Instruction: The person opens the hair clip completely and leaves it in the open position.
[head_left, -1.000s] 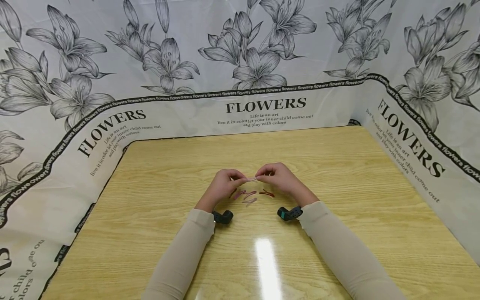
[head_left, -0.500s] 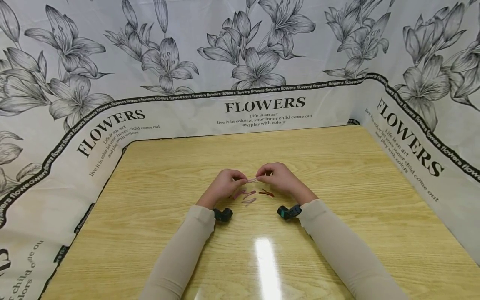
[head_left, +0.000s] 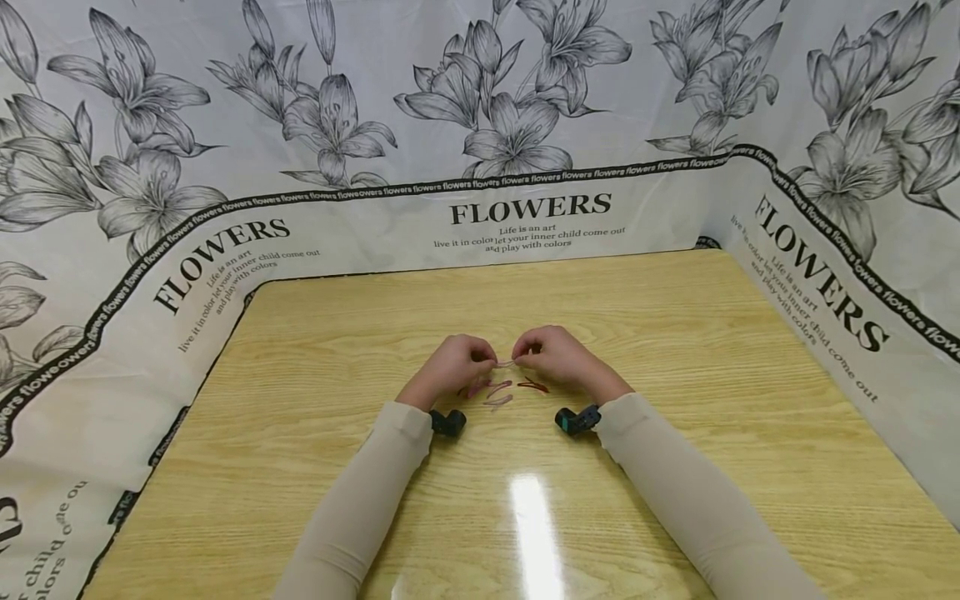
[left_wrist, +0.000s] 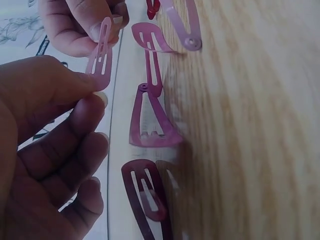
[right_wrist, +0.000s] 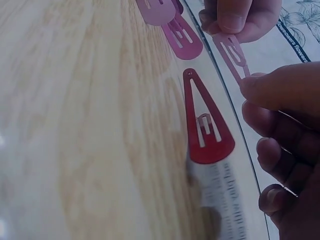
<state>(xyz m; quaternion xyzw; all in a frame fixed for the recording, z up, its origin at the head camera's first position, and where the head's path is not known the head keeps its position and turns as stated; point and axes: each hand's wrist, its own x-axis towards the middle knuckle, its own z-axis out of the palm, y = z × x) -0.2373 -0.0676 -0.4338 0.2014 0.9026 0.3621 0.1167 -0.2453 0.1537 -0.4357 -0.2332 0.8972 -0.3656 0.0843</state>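
Observation:
Between both hands, just above the table, is a pale pink snap hair clip [head_left: 506,363]. My left hand [head_left: 454,367] pinches its wide end between thumb and index finger, as the left wrist view shows. The narrow end of that clip [left_wrist: 102,57] is pinched by my right hand [head_left: 557,362]. On the wood below lie several more snap clips: a red one [right_wrist: 215,142] near the right hand, a purple-pink one [left_wrist: 135,122], a dark maroon one [left_wrist: 131,185], a pink one [left_wrist: 152,72] and a pale pink one [head_left: 498,402]. Fingertips cover the held clip's ends.
The light wooden table [head_left: 675,333] spreads out around the hands. White cloth walls [head_left: 360,233] printed with flowers and lettering enclose its back and sides. Each wrist wears a dark camera, one on the left [head_left: 450,423] and one on the right [head_left: 576,422].
The left hand has shifted slightly right, and the held clip sits a touch lower in the head view. Both hands keep their pinch on it. The clips on the table look unmoved.

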